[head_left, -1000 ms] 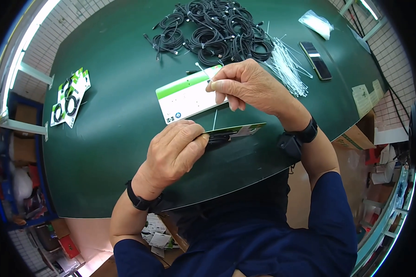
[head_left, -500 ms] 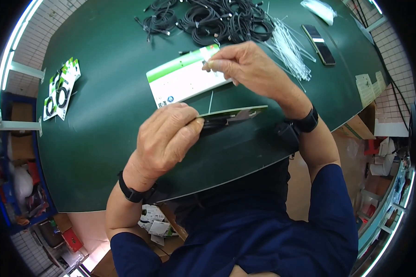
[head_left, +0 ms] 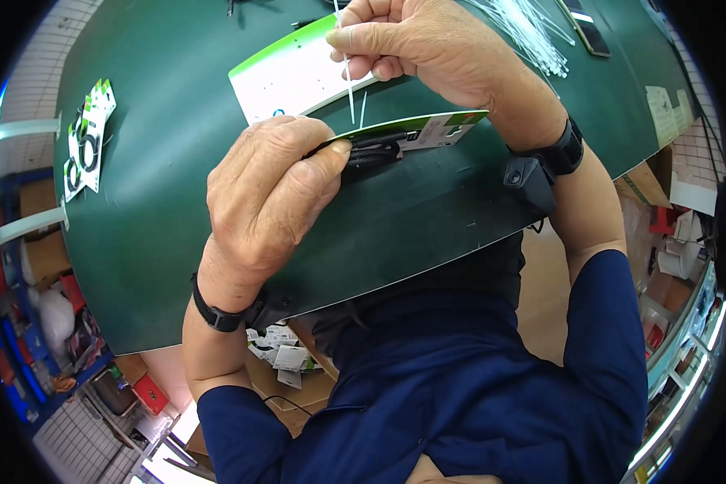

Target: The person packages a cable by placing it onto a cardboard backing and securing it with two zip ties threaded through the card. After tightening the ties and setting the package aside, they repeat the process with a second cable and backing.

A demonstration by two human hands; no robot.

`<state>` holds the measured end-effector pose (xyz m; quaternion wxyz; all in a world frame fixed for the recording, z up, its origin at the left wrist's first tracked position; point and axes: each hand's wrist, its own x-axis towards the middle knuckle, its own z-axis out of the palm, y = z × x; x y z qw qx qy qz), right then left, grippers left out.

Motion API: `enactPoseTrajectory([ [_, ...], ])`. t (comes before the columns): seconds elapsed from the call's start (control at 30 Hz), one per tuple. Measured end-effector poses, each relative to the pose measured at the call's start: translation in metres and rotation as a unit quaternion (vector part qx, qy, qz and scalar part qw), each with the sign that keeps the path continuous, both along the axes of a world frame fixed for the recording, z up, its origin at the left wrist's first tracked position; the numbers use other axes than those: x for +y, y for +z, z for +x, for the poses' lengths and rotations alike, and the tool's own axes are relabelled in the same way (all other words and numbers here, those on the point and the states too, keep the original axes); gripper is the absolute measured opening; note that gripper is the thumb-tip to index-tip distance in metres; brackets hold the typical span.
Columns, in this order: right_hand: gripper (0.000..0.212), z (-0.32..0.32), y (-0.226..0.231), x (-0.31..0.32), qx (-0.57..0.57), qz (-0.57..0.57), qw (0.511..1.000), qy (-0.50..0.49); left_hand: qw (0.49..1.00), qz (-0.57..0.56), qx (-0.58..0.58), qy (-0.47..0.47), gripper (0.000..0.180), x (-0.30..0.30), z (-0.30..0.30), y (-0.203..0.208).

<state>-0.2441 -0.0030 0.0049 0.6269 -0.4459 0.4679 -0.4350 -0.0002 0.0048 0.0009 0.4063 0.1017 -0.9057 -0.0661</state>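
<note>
My left hand (head_left: 270, 194) grips the left part of a green-edged packaging card (head_left: 448, 131), which is tilted nearly edge-on. A coiled black cable (head_left: 375, 153) lies against the card's near face, beside my left thumb. Above the card, my right hand (head_left: 440, 48) pinches a thin white cable tie (head_left: 349, 90) between thumb and fingers, its free end pointing down toward the card's top edge. A second thin white strip (head_left: 363, 109) rises just behind the card; its lower end is hidden. Behind both hands lies a flat stack of white-and-green cards (head_left: 294, 77).
Several carded black cables (head_left: 90, 145) lie at the table's left. A pile of white cable ties (head_left: 532, 40) and a phone (head_left: 586, 28) are at the far right. The table's front edge (head_left: 411, 278) runs before my body, with an open carton (head_left: 294, 387) below it.
My right hand now shows a long white cable tie hanging from its pinch. The card has tilted so more of the cable coil shows. The whole view has shifted, moving the far cable bundles mostly out.
</note>
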Motion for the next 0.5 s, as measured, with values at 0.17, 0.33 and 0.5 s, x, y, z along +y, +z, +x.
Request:
enactPoseTrajectory([
  [0.17,0.019,0.0016,-0.0056,-0.0004,-0.016,0.009,1.000,-0.003,1.000,-0.009,-0.008,0.004,0.025,-0.0031,0.0007,-0.0024],
  [0.33,0.019,0.0022,-0.0089,-0.0012,-0.002,0.003,1.000,0.008,1.000,-0.005,-0.015,0.011,0.027,-0.0031,0.0005,-0.0011],
  [0.5,0.020,0.0033,-0.0098,-0.0005,0.016,-0.008,1.000,0.014,1.000,-0.005,-0.019,0.011,0.028,-0.0025,0.0004,0.0005],
])
